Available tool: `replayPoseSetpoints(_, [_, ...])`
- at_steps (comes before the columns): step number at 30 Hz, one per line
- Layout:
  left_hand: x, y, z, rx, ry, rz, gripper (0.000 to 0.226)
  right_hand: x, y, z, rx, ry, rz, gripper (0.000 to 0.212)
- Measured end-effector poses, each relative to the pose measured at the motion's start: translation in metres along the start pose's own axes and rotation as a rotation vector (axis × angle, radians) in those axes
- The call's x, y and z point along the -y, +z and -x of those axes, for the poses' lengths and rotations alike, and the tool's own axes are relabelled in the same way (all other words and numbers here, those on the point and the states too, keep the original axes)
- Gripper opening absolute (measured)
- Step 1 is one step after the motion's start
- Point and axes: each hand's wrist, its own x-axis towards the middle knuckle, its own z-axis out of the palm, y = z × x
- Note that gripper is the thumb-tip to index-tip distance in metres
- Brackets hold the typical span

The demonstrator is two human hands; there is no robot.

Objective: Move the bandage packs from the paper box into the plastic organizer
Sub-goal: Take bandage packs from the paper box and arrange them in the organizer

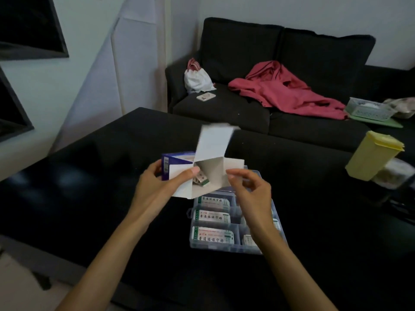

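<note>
Unpacking step: left hand (157, 187) gripping opened paper box (202, 173) above plastic organizer (233, 223) on counter (89, 198), right hand (249, 189) pinching flap; next, probably reaching inside for remaining bandage packs (201, 179).

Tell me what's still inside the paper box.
Through the open end of the paper box, held by the left hand, a few bandage packs show near the bottom. The box walls hide anything deeper, so the count is unclear.
</note>
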Motion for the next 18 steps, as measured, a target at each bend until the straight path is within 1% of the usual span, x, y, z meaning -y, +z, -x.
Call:
replayPoseSetpoints(1, [0.003, 0.000, -0.002, -0.016, -0.007, -0.031, 0.110, -0.001, 0.000, 0.000, -0.019, -0.046, 0.050, 0.016])
replayPoseSetpoints(3, [0.006, 0.001, -0.003, -0.041, -0.010, -0.087, 0.109, -0.005, 0.000, 0.001, -0.066, -0.123, 0.236, 0.015])
replayPoseSetpoints(5, [0.007, 0.002, -0.003, -0.082, 0.028, -0.171, 0.110, -0.007, 0.000, 0.001, -0.072, -0.203, 0.382, 0.017])
replayPoseSetpoints(7, [0.005, 0.006, -0.003, -0.097, 0.040, -0.249, 0.110, -0.006, -0.002, 0.000, -0.015, -0.230, 0.431, 0.019])
replayPoseSetpoints(9, [0.003, 0.009, -0.003, -0.093, 0.016, -0.233, 0.092, -0.008, -0.001, -0.001, 0.071, -0.227, 0.479, 0.023])
replayPoseSetpoints(11, [0.002, 0.012, -0.002, -0.078, -0.009, -0.196, 0.085, -0.011, -0.001, 0.001, 0.129, -0.272, 0.596, 0.029])
replayPoseSetpoints(13, [-0.001, 0.016, 0.000, -0.058, -0.016, -0.194, 0.090, -0.013, 0.000, 0.002, 0.177, -0.329, 0.714, 0.034])
replayPoseSetpoints(16, [-0.003, 0.023, 0.006, -0.018, 0.001, -0.190, 0.080, -0.014, 0.001, 0.001, 0.230, -0.403, 0.831, 0.031])
replayPoseSetpoints(17, [-0.003, 0.026, 0.009, -0.012, 0.027, -0.209, 0.084, -0.015, 0.001, 0.000, 0.237, -0.435, 0.877, 0.027])
replayPoseSetpoints(18, [-0.003, 0.029, 0.011, -0.019, 0.050, -0.244, 0.094, -0.016, 0.001, -0.001, 0.249, -0.435, 0.896, 0.024])
